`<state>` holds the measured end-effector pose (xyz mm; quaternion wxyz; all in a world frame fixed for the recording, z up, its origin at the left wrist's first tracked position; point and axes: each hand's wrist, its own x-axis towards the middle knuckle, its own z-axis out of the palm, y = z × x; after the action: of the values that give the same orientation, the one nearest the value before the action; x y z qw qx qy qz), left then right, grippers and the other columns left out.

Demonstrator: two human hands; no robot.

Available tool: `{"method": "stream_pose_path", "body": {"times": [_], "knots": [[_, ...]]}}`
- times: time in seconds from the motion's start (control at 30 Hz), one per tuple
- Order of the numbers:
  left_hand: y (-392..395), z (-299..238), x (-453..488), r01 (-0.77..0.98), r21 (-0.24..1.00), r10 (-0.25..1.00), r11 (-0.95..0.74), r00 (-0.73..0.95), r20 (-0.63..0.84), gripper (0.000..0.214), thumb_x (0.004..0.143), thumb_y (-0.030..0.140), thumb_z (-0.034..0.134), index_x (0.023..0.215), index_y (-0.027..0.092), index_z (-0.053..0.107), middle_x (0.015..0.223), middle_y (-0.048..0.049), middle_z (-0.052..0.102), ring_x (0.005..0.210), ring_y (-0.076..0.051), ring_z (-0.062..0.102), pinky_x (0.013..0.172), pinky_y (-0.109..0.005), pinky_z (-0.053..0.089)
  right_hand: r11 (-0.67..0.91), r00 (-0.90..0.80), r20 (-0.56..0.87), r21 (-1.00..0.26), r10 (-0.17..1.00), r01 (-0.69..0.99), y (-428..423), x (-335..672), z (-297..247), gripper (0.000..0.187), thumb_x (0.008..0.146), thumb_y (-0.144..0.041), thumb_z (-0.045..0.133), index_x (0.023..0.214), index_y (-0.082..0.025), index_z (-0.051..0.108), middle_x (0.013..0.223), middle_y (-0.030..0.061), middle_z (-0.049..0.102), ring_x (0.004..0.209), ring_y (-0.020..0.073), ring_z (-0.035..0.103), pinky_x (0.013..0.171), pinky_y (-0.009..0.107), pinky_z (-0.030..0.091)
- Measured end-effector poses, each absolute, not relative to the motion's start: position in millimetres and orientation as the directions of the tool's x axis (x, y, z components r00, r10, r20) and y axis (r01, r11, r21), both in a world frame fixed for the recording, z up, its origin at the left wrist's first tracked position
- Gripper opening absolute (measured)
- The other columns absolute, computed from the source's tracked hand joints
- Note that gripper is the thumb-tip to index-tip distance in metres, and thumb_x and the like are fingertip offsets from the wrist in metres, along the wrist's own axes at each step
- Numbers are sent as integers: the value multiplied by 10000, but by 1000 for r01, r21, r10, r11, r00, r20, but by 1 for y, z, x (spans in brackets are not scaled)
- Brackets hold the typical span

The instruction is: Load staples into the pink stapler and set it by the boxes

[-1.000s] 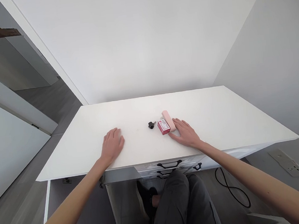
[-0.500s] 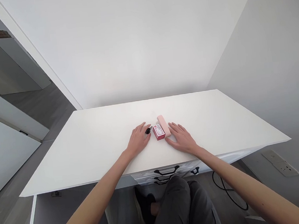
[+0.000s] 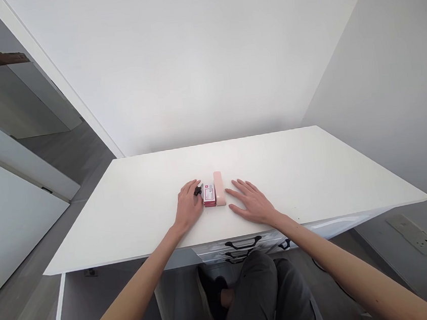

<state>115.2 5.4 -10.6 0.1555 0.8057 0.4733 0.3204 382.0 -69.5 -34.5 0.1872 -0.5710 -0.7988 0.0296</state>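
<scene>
Side by side on the white tabletop (image 3: 153,171) stand a red-and-white small box (image 3: 209,195), which looks like a stack, and a pink oblong object (image 3: 219,189) whose kind I cannot make out. A small black object with a metal tip (image 3: 198,190), like a key, lies to the box's left. My left hand (image 3: 188,206) rests around this black object, fingers apart, with the thumb close to the box's left side. My right hand (image 3: 251,203) lies flat with spread fingers just right of the pink object, apart from it.
A white wall (image 3: 191,60) rises behind the tabletop and a grey wall (image 3: 390,100) stands at the right. Drawers with black handles (image 3: 243,243) sit below the front edge, above my knees (image 3: 259,282). A wall socket (image 3: 418,235) is low at the right.
The box and the pink object have turned from slanted to straight and now stand parallel. My right hand has come off the pink object. The view has shifted slightly.
</scene>
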Motion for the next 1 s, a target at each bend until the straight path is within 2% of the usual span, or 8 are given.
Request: {"method": "stream_pose_path", "body": {"times": [0.07,0.13,0.27,0.47,0.63,0.77,0.9,1.0], "knots": [[3,-4,111,601,596,846,-532,353,399,470,1019,239,400,1457,246,571,1575,-95,575,1507,-257,484,1276,-512,370,336,-270,257,-262,928,905,-70,380,-33,602,1081,-560,458,1612,-281,521,1761,89,362,1650,324,303,1351,570,264],[3,5,109,546,589,801,-596,458,387,480,1035,326,428,1499,257,531,1607,-97,540,1523,-266,462,1274,-500,373,325,-259,254,-266,932,908,-70,381,-32,606,1081,-554,458,1605,-258,527,1757,96,369,1647,319,311,1355,558,261],[14,29,108,507,460,649,-729,726,229,903,854,620,749,1615,256,426,1603,-143,542,1503,-376,480,1251,-531,376,313,-240,265,-282,934,907,-69,383,-33,623,1075,-557,455,1605,-234,514,1747,98,389,1645,304,318,1358,551,262],[33,41,110,508,380,578,-773,811,92,924,835,598,777,1637,308,424,1394,-92,702,1307,-350,647,1145,-479,444,311,-231,276,-293,933,904,-69,382,-36,628,1073,-546,451,1611,-225,496,1739,95,405,1640,305,332,1356,552,270],[26,37,95,561,474,678,-679,727,111,952,854,650,753,1662,312,379,1468,-103,657,1302,-346,634,1096,-468,494,301,-223,271,-298,937,906,-70,382,-35,634,1072,-541,447,1600,-197,507,1735,98,411,1638,305,336,1364,540,263],[19,34,67,596,596,817,-538,542,197,1009,818,665,787,1655,297,360,1505,-103,624,1371,-323,598,1148,-449,478,297,-217,267,-310,939,903,-71,382,-35,628,1069,-534,449,1593,-196,515,1732,93,417,1631,306,351,1363,544,268],[21,33,31,684,622,924,-383,291,249,1010,778,661,822,1617,285,402,1468,-110,646,1368,-334,599,1145,-473,472,303,-216,281,-316,935,899,-71,383,-37,610,1067,-524,449,1592,-220,515,1722,86,436,1623,303,369,1357,551,281],[24,31,6,733,616,957,-289,195,216,1044,748,666,830,1614,273,400,1494,-125,636,1417,-360,566,1177,-511,440,301,-216,280,-310,935,902,-71,383,-39,608,1068,-516,449,1589,-210,521,1720,88,440,1620,308,374,1359,545,278]]}}
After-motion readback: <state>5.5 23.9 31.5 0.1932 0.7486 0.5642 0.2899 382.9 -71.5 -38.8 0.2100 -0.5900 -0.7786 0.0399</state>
